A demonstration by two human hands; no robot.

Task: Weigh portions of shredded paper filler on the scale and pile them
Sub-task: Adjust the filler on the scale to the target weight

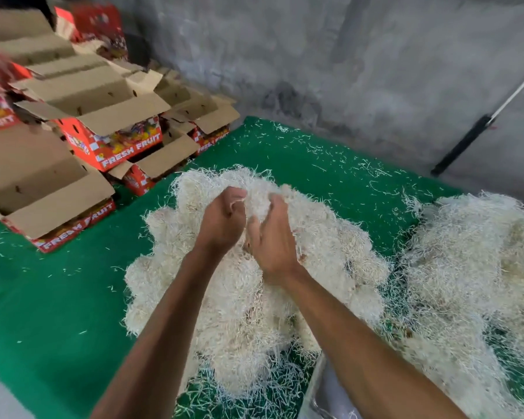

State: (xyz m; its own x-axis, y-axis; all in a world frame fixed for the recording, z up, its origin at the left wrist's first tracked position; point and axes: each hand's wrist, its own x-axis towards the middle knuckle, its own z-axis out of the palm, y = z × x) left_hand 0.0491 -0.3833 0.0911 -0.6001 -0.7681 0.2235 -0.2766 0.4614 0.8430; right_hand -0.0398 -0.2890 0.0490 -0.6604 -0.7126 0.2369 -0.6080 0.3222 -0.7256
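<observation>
Forearms: two bare forearms reach in from the bottom edge, converging over the centre pile.
Left hand (pixel 223 220): fingers curled into the top of the shredded paper, gripping a tuft; knuckles face up.
Right hand (pixel 273 237): close beside the left, thumbs nearly touching; fingers bent down into the same tuft, tips buried in the strands.
Centre pile of shredded paper filler (pixel 248 297): pale cream, heaped on the green mat (pixel 52 297), directly under both hands.
Second pile (pixel 478 267): similar filler, to the right of the first, a narrow strip of mat between them.
Loose strands (pixel 330 158): scattered thinly over the mat behind the piles.
Pale container edge (pixel 321 388): at bottom, partly hidden by the right forearm; cannot tell what it is.
Fruit cartons (pixel 115 140): red "FRESH FRUIT" boxes, flaps open, stacked at left.
Wall (pixel 345 55): grey concrete, behind the mat.
Black-handled pole (pixel 466 140): leaning against the wall at right.
</observation>
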